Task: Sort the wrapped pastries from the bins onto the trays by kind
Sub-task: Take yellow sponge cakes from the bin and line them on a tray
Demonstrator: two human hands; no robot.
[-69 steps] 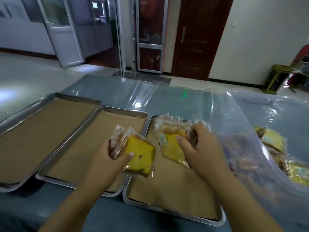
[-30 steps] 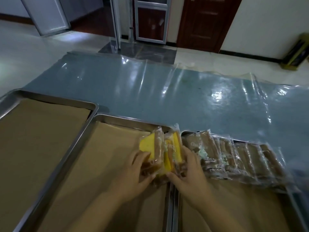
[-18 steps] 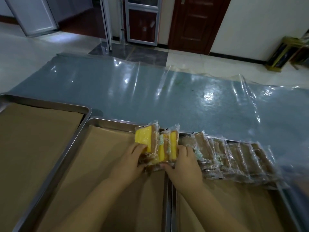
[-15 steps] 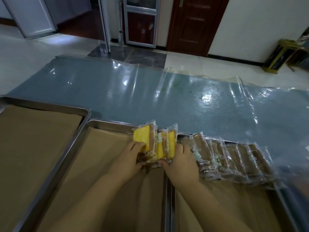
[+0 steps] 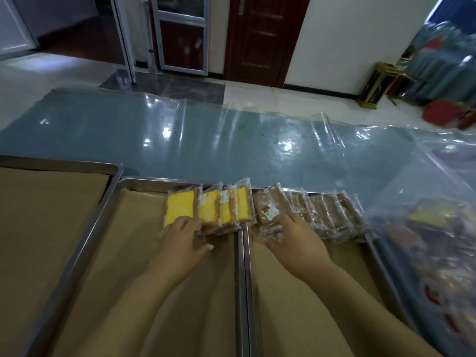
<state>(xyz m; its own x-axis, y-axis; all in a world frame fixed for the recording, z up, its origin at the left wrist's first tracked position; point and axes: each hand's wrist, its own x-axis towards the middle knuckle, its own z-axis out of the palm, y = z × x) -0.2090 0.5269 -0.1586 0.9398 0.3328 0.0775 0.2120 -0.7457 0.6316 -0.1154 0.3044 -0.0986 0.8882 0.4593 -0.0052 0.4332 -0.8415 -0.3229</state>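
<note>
Left grip (image 5: 184,240), fingers spread, touches the yellow cakes (image 5: 208,207) lined up at the far end of the middle tray (image 5: 144,182). Right grip (image 5: 293,238), also spread, rests on brown pastries (image 5: 322,212) rowed on the right tray (image 5: 270,318).

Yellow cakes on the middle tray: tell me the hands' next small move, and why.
Probably lift both hands and reach right to the clear bag for another pack. The yellow cakes stand in a leaning row at the far right corner of the middle tray, and the brown pastries are lined up on the right tray. The left hand and right hand only rest on them, gripping nothing.
</note>
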